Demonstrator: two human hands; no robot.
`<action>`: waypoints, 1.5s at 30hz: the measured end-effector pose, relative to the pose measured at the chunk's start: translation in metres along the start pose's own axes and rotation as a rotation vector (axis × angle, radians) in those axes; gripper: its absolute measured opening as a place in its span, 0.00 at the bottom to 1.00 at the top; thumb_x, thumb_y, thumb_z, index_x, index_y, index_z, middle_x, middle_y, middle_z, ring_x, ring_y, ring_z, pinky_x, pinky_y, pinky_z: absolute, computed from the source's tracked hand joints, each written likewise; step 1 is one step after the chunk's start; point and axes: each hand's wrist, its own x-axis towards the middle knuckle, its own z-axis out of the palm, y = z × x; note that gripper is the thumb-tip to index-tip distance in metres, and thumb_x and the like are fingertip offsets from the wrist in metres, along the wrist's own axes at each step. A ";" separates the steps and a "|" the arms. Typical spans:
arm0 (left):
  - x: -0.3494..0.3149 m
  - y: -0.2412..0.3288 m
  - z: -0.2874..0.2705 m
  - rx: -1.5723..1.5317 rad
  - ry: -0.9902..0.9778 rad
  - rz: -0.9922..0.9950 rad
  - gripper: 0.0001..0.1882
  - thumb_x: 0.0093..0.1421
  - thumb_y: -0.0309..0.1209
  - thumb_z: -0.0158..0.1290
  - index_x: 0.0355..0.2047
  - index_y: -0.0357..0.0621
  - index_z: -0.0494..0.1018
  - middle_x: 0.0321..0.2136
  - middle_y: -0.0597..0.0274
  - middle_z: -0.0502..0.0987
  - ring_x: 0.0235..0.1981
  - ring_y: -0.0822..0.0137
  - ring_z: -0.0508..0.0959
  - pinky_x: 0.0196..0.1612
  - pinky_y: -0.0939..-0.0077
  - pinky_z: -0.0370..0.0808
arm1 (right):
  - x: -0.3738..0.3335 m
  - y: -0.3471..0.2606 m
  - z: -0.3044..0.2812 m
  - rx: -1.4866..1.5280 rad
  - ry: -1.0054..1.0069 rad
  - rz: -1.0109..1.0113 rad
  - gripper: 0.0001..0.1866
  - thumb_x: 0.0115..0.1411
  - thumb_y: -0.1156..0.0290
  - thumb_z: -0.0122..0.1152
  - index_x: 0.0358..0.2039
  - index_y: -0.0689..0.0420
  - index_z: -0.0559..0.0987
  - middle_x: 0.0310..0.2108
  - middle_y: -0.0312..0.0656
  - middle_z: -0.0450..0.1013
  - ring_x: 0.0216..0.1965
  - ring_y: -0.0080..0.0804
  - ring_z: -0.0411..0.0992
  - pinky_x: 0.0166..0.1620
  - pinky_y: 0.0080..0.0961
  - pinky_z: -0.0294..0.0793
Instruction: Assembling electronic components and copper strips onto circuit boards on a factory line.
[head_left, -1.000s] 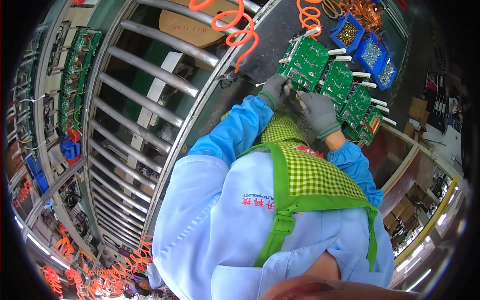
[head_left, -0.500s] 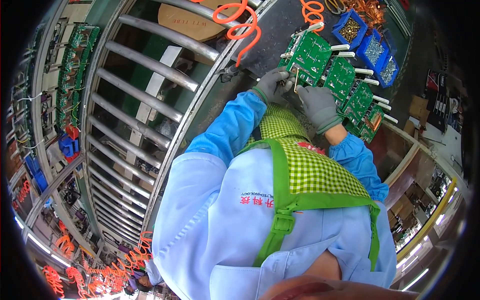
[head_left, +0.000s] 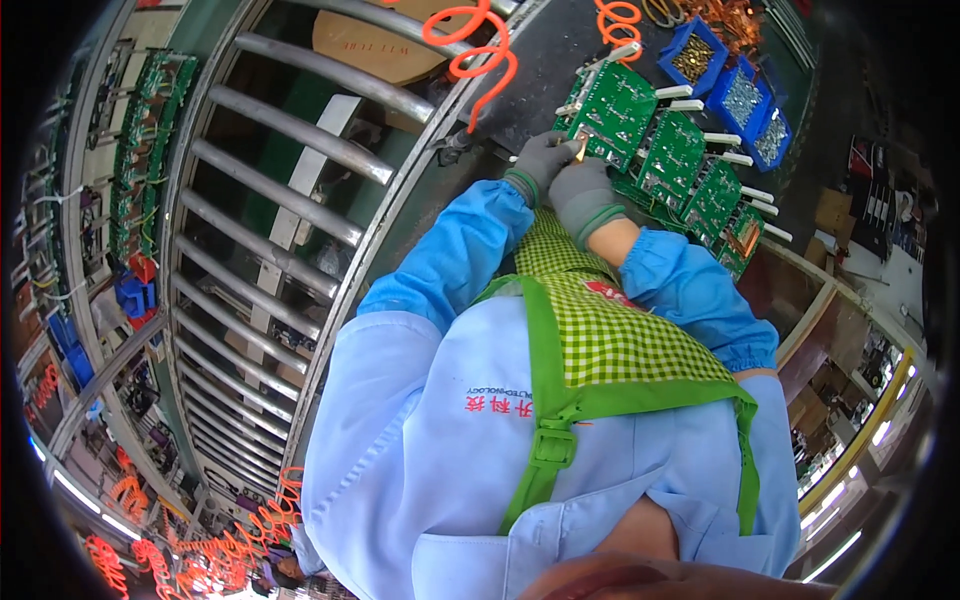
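My gloved left hand [head_left: 544, 163] and gloved right hand [head_left: 586, 197] are close together at the near edge of a row of green circuit boards. Between their fingertips shows a small copper-coloured strip [head_left: 581, 151], with the fingers of both hands closed at it. Part of the strip is hidden by the gloves. Just beyond my hands lies the nearest circuit board [head_left: 612, 108], with white posts along its sides. Another green board [head_left: 672, 160] adjoins it to the right, and more overlap toward the lower right.
Blue bins hold brass-coloured parts [head_left: 694, 58] and silver-coloured parts [head_left: 742, 100] beyond the boards. A heap of copper-coloured pieces [head_left: 735, 22] lies behind them. An orange coiled hose [head_left: 470, 45] hangs over the bench's left edge, beside a metal roller conveyor [head_left: 290, 195].
My right hand has moved left and toward my body, up against my left hand. The copper-coloured strip has shifted left with it, and less of it shows. My left hand stays nearly in place.
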 end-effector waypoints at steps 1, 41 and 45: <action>0.000 0.001 0.000 0.009 -0.018 -0.005 0.10 0.57 0.34 0.50 0.31 0.38 0.72 0.24 0.64 0.73 0.26 0.74 0.72 0.30 0.78 0.70 | -0.002 0.000 0.002 0.007 -0.004 0.019 0.09 0.51 0.71 0.50 0.29 0.52 0.80 0.28 0.37 0.75 0.30 0.34 0.74 0.30 0.36 0.66; -0.006 0.014 0.014 0.071 0.257 -0.094 0.13 0.58 0.36 0.51 0.37 0.39 0.70 0.24 0.66 0.72 0.21 0.75 0.71 0.25 0.82 0.68 | -0.050 0.496 0.346 0.795 0.796 0.726 0.12 0.52 0.62 0.55 0.36 0.52 0.76 0.33 0.44 0.72 0.35 0.43 0.71 0.37 0.36 0.70; -0.012 0.012 0.020 0.030 0.280 -0.076 0.13 0.59 0.35 0.50 0.38 0.39 0.68 0.24 0.65 0.72 0.22 0.74 0.72 0.24 0.81 0.70 | -0.035 0.495 0.287 1.218 0.791 0.547 0.10 0.50 0.65 0.54 0.33 0.54 0.76 0.30 0.45 0.74 0.33 0.43 0.73 0.37 0.33 0.71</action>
